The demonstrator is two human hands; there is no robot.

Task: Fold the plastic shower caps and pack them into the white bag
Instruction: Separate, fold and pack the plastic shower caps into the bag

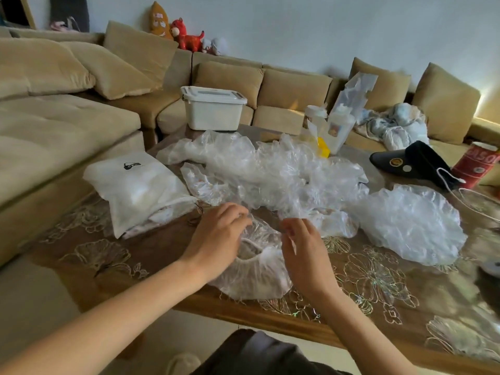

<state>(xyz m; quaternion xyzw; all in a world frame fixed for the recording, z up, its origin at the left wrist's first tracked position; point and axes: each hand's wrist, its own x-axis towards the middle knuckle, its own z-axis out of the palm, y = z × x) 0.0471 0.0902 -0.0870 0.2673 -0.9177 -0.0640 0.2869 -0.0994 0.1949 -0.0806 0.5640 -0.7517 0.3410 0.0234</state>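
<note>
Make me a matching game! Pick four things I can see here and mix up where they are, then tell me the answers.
Things:
1. white bag
2. nearest shower cap
3. lidded white box
4. red plush toy

Places:
A. on top of the sofa back
B. held by the left hand and right hand
C. on the table, left of both hands
D. at the table's far edge

Pairs: 1-C, 2-B, 3-D, 4-A

Beige sofa (81, 109), pale wall (297, 28), wooden table (162, 239)
</note>
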